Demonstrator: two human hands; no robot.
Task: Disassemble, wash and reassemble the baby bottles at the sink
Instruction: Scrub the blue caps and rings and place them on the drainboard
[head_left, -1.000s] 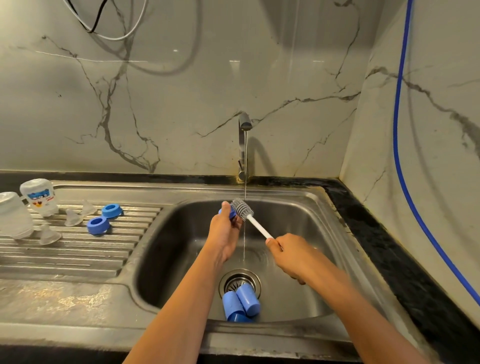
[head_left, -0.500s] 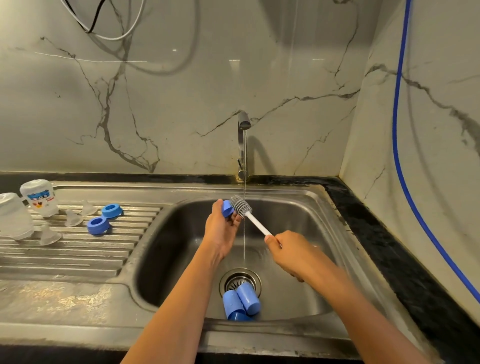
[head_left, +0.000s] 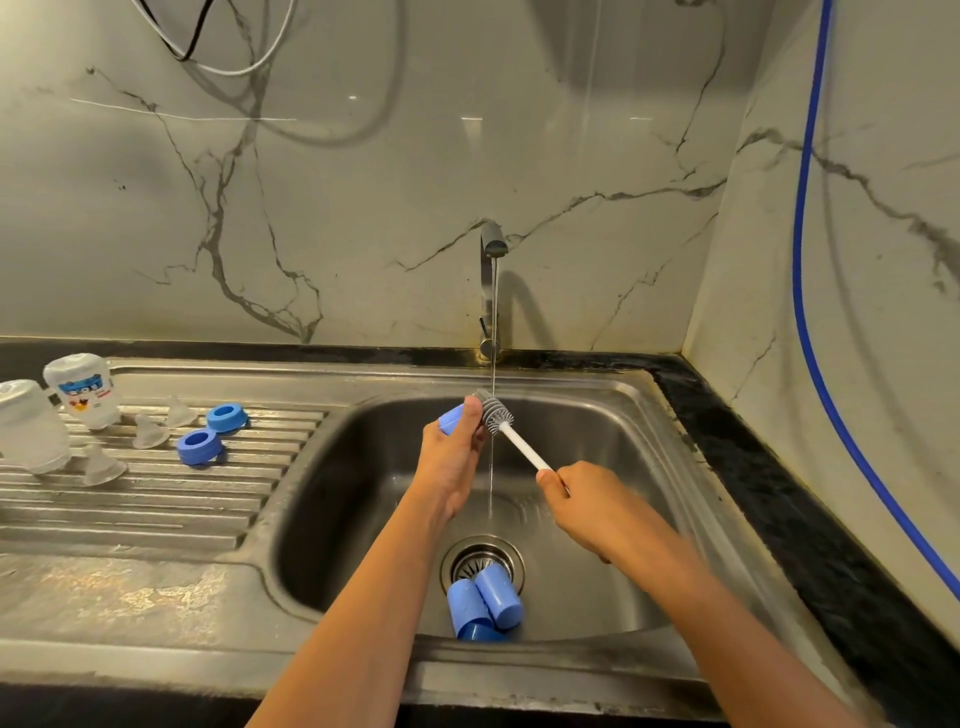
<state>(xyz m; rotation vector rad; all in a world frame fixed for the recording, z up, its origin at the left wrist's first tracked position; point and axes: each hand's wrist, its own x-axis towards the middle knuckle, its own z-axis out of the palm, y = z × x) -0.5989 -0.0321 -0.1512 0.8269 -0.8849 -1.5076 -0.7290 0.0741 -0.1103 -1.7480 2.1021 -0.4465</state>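
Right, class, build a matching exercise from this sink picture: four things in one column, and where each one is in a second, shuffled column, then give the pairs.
Things
1. bottle brush
2. blue caps
3. blue rings
4. clear bottles

Places
A. upside down at the far left of the draining board
B. lying by the drain in the sink
C. in the right hand, head under the water stream
D. on the draining board beside the clear teats

Pairs: 1-C, 2-B, 3-D, 4-A

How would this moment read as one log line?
left hand: holds blue cap | right hand: brush at cap | tap: running | sink: two caps
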